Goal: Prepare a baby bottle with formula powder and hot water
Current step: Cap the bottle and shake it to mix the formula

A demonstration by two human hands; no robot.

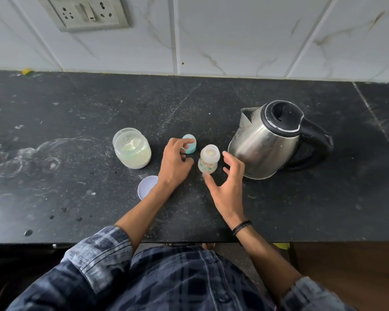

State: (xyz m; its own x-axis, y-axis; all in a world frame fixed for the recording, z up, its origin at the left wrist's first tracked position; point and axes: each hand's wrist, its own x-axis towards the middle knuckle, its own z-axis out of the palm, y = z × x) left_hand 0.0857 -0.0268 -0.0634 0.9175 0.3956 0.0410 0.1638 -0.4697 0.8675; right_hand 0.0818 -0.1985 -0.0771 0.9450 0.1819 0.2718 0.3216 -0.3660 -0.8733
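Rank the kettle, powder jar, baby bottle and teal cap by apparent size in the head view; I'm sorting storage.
1. kettle
2. powder jar
3. baby bottle
4. teal cap, which looks smallest, though the left hand partly covers it, so its full size is unsure.

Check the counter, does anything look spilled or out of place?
White powder is smeared on the counter: rings left of the jar, a streak behind the cap. Nothing is tipped over.
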